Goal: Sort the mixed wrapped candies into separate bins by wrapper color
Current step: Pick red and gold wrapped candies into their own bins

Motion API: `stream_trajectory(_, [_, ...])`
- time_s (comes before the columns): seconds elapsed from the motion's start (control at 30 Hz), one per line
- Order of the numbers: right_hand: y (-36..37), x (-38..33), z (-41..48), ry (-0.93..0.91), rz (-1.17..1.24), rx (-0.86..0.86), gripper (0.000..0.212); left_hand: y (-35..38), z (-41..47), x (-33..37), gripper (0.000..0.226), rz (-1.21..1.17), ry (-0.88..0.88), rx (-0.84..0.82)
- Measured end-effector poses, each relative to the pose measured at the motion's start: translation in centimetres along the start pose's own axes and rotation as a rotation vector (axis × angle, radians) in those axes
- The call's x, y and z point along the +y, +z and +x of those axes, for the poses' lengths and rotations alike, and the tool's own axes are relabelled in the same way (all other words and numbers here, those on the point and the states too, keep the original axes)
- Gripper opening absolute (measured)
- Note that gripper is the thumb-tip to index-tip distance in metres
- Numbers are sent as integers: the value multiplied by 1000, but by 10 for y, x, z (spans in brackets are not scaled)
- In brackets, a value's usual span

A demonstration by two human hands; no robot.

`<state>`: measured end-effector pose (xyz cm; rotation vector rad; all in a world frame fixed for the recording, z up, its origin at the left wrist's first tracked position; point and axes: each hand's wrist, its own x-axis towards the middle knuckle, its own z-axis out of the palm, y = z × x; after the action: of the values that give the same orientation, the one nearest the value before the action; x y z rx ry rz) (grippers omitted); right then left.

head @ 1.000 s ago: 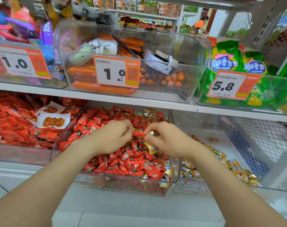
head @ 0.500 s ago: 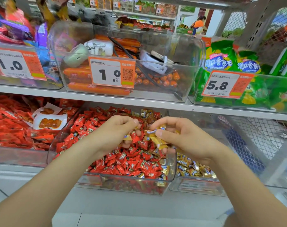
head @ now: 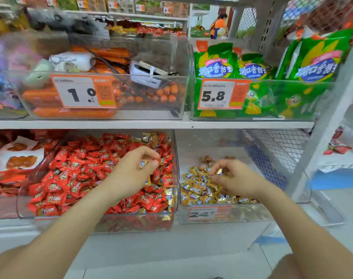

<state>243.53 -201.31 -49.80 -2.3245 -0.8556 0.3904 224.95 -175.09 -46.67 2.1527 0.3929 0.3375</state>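
Note:
A clear bin on the lower shelf is heaped with red-wrapped candies, with some gold ones mixed in at its back and right side. My left hand hovers over this bin and pinches a gold-wrapped candy between thumb and fingers. To the right, a second clear bin holds a layer of gold-wrapped candies. My right hand is over that bin, fingers curled round a gold candy.
The white shelf board above carries bins of orange sausages and green snack bags. A bin of red packets stands at the left. A wire mesh panel closes the right side. A person stands far behind.
My right hand has moved right from the red bin to over the gold bin, carrying gold candy. My left hand stayed over the red bin, holding a gold candy. The camera shifted right.

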Motion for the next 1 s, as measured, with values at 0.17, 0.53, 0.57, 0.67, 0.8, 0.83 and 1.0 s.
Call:
stream_trajectory(0.17, [-12, -2, -4, -36, 12, -27, 25, 17, -5, 21, 10, -196, -9, 84])
stream_trajectory(0.53, [-29, 10, -24, 103, 46, 236, 25, 130, 27, 82, 4, 183, 276, -105])
stream_trajectory(0.57, [-30, 11, -26, 106, 50, 237, 26, 136, 33, 83, 10, 169, 221, -168])
stream_trajectory(0.67, [-30, 10, -31, 86, 34, 202, 28, 140, 40, 82, 27, 253, 177, -356])
stream_trajectory(0.8, [-20, -9, -31, 14, 1, 200, 30, 111, 15, 68, 22, 370, 438, -112])
stream_trajectory(0.83, [-16, -18, -30, -8, 3, 203, 29, 98, 5, 64, 18, 370, 486, -28])
stream_trajectory(1.0, [17, -84, -35, -170, 58, 220, 26, 18, -9, 13, 6, 563, 270, 70])
